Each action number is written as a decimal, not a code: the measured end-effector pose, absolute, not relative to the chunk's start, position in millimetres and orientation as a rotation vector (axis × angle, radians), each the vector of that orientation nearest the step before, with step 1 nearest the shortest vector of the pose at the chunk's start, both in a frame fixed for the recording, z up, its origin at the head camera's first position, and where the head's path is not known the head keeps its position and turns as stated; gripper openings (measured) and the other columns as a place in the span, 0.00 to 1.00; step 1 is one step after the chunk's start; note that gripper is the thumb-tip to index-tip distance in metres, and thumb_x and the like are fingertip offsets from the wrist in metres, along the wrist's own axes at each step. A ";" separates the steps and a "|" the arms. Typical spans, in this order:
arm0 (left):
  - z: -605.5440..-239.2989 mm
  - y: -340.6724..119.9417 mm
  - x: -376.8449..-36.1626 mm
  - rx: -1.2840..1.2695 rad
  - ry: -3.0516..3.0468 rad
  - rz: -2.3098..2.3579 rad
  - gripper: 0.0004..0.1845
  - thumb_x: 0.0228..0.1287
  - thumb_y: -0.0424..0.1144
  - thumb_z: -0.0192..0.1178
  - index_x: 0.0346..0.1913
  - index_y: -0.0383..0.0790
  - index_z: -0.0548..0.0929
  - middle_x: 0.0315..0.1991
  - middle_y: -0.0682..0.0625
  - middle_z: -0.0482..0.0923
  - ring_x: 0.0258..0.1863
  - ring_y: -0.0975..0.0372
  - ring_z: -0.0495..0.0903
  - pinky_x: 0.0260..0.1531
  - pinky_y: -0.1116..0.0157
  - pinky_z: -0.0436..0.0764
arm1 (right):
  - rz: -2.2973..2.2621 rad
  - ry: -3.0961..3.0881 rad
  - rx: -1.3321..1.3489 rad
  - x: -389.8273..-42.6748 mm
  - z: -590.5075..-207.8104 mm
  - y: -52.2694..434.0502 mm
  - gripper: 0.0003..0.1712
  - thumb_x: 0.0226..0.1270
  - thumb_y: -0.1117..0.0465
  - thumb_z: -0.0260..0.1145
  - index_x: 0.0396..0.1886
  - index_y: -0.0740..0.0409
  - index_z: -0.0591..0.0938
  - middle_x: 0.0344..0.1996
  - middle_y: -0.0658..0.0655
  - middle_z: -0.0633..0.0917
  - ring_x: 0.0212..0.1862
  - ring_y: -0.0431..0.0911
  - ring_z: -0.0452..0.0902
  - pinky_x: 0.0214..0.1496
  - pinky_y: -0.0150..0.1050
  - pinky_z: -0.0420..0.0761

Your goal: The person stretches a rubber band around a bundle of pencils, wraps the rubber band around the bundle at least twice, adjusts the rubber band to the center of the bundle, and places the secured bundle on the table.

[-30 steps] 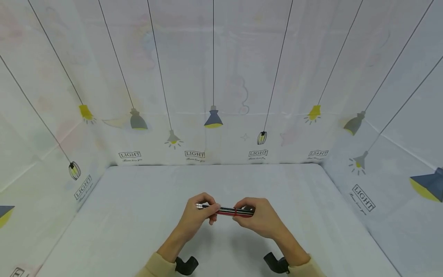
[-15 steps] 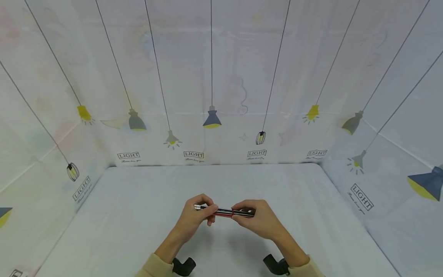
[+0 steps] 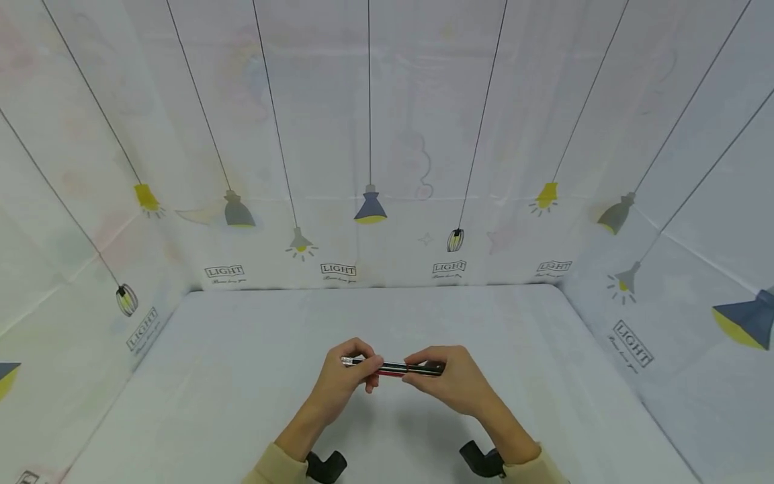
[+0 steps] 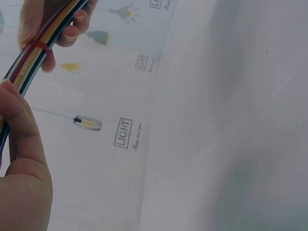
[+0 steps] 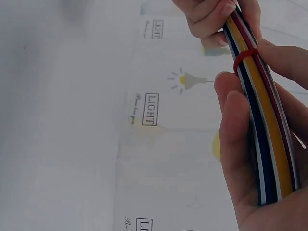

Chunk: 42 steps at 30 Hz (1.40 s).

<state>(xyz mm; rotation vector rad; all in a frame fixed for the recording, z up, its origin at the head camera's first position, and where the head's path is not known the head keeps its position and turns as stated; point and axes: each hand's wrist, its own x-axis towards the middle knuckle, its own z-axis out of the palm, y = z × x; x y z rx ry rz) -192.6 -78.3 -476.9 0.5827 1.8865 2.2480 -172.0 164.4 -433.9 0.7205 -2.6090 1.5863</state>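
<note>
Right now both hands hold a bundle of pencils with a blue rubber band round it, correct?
Not quite: the rubber band is red, not blue, as the right wrist view shows. Both the left hand and right hand do hold the bundle of pencils.

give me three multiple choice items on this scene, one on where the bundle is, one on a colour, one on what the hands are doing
1. Where is the bundle of pencils?
A. lying on the table
B. held above the table between both hands
C. leaning against the back wall

2. What colour is the band around the bundle?
A. red
B. green
C. white

3. What is the state of the hands?
A. both open and flat on the table
B. only the left hand holds the bundle
C. left hand and right hand each grip one end

Answers: 1 B, the head view shows the bundle off the surface between the hands. 2 A, the right wrist view shows a red loop around the pencils. 3 C, fingers of both hands curl round the bundle.
</note>
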 end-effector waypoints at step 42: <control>-469.9 -97.4 -202.8 0.556 2.037 2.170 0.14 0.63 0.35 0.72 0.49 0.34 0.82 0.45 0.43 0.79 0.38 0.53 0.83 0.44 0.62 0.84 | 1.925 -2.266 0.565 -177.2 -458.4 178.2 0.16 0.65 0.66 0.74 0.51 0.62 0.85 0.46 0.62 0.85 0.42 0.44 0.85 0.41 0.34 0.84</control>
